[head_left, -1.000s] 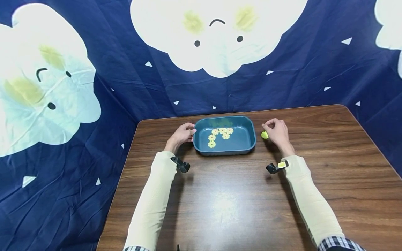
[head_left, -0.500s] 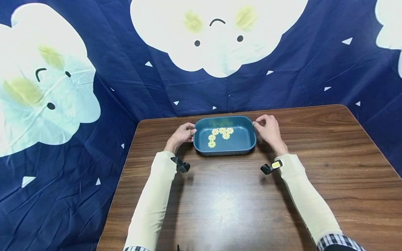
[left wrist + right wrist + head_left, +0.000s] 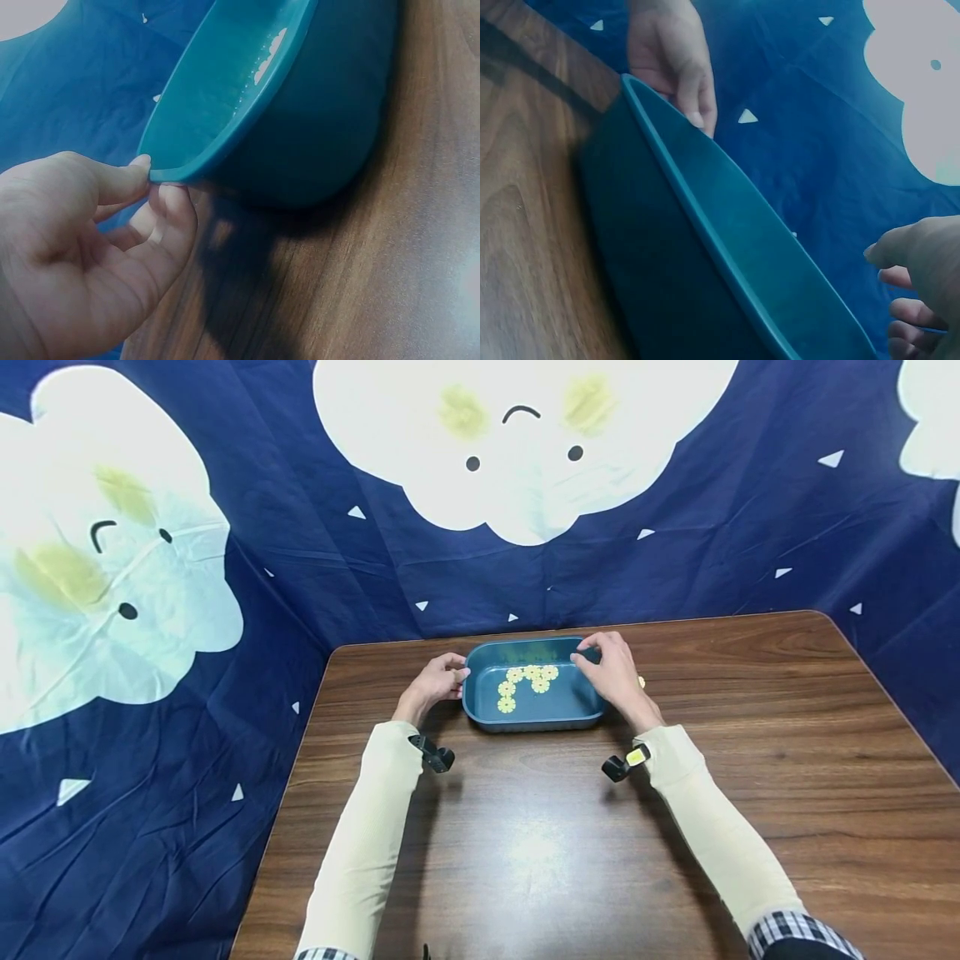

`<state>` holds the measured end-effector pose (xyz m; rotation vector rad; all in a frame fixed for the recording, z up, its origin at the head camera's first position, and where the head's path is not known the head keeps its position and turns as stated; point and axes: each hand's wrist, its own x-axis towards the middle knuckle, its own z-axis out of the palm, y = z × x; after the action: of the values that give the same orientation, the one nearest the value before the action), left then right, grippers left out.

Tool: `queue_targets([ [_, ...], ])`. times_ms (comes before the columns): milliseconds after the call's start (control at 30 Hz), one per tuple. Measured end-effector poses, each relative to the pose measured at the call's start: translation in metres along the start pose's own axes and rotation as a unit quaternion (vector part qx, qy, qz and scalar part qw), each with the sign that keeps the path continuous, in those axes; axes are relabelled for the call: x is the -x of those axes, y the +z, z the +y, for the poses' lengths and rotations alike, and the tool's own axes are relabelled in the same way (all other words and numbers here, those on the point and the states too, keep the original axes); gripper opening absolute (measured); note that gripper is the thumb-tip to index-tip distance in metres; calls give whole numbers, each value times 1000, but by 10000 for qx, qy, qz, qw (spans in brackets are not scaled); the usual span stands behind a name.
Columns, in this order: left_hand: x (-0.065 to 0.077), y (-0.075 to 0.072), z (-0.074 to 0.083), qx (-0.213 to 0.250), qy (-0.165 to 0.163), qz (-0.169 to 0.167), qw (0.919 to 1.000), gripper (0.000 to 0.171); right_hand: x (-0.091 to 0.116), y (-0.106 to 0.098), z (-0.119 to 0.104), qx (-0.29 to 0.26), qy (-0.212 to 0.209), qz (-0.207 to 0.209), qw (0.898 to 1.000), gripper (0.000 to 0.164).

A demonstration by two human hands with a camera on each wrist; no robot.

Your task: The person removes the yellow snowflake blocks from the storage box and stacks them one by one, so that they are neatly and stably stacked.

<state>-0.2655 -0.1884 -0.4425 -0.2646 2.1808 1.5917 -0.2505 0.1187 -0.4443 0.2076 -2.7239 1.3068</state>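
A dark teal rectangular box (image 3: 525,724) with rounded corners stands near the table's back edge. Several small yellow flower-shaped pieces (image 3: 507,703) show inside on its floor. My left hand (image 3: 438,678) pinches the box's left rim between thumb and fingers; the left wrist view shows this grip (image 3: 105,247) closely. My right hand (image 3: 611,672) is over the box's right end, thumb and index tips apart. In the right wrist view its loosely bent fingers (image 3: 911,315) show nothing between them. A yellow-green piece (image 3: 641,682) peeks out on the table just right of that hand, mostly hidden.
The brown wood-grain table (image 3: 525,827) carries a bright light reflection in its middle. Behind and beside it hangs a dark blue cloth (image 3: 465,585) with white clouds and triangles. Each sleeve has a small black camera mount (image 3: 433,755) at the wrist.
My right hand has moved left from the yellow-green piece, past the box's right rim, to over the inside. The left hand and the box have stayed in place.
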Motion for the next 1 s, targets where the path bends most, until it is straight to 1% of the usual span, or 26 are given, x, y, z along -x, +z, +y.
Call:
queue_targets([
  [267, -1, -1, 0, -32, -19, -23, 10000, 36, -3, 19, -8, -117, -55, -367, 9992, 26],
  [300, 1, -1, 3, -31, -49, -51, 10000, 37, -3, 22, -8, -94, -55, -427, 9990, 26],
  [500, 0, -1, 2, -46, -38, -19, 10000, 35, -5, 33, -8, 10, 145, -947, 9954, 30],
  [567, -3, -1, -1, -49, -4, 1, 10000, 35, -7, 36, -7, 14, 211, -1070, 9940, 31],
  [833, -4, -2, -2, -28, -5, -4, 10000, 34, -14, 44, 0, 149, 229, -1353, 9904, 33],
  [1000, -4, -2, -2, 2, -4, -5, 10000, 33, -18, 47, 2, 119, 328, -1499, 9881, 31],
])
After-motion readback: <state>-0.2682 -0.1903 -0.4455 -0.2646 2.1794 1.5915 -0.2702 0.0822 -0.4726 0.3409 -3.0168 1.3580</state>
